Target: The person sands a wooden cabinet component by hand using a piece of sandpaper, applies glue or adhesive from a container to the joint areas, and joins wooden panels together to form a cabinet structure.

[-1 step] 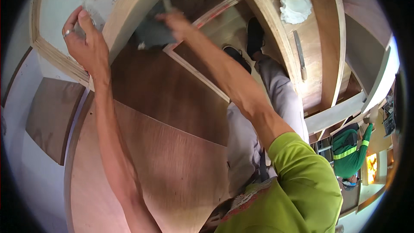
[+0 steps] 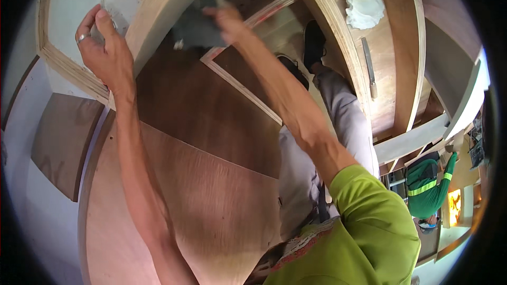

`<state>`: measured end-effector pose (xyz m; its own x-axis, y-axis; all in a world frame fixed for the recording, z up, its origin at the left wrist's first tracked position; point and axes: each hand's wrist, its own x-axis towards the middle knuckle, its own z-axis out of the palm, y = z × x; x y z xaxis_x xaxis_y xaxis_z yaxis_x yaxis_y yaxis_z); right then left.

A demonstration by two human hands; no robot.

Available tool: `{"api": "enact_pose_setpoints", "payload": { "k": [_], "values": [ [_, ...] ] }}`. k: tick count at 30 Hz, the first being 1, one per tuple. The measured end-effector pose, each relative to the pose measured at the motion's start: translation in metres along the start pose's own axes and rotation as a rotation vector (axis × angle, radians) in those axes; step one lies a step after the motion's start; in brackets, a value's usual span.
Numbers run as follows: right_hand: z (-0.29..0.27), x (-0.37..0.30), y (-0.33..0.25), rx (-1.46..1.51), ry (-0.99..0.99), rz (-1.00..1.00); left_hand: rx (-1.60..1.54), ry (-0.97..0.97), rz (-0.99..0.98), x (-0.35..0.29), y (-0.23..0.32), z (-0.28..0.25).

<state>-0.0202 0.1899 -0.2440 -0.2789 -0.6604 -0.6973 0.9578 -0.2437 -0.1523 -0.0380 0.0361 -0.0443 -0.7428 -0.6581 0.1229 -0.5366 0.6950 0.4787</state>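
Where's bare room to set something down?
The plywood panel between left forearm and trousers looks bare, slope unclear. The shelf has a bare strip right of the long tool; a white wad takes its far end. It's crowded around the right hand: frame, blurred grey shape.

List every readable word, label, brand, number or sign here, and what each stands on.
None can be read.
Yellow-green shirt: red-and-white print, too slanted and small to read.
Wooden frame: red marking, too blurred to tell whether it is lettering.
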Motion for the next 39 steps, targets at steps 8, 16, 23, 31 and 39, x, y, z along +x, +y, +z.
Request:
{"api": "enact_pose_setpoints", "payload": {
  "k": [8,16,23,31,39],
  "values": [
    [0.015,0.038,0.052,-0.208,0.189,0.045,-0.002,-0.022,0.037,0.006,0.008,0.0],
    [0.031,0.044,0.064,-0.476,0.184,0.105,-0.035,-0.029,0.04,0.007,0.005,0.004],
    [0.021,0.064,0.083,-0.338,0.174,-0.065,-0.003,-0.027,0.037,0.008,0.031,0.005],
    [0.039,0.023,0.06,-0.355,0.228,0.068,0.006,-0.006,0.034,0.004,0.019,0.003],
    [0.034,-0.007,0.017,-0.195,0.158,0.193,0.006,-0.002,-0.022,0.001,0.007,0.002]
  ]
}}
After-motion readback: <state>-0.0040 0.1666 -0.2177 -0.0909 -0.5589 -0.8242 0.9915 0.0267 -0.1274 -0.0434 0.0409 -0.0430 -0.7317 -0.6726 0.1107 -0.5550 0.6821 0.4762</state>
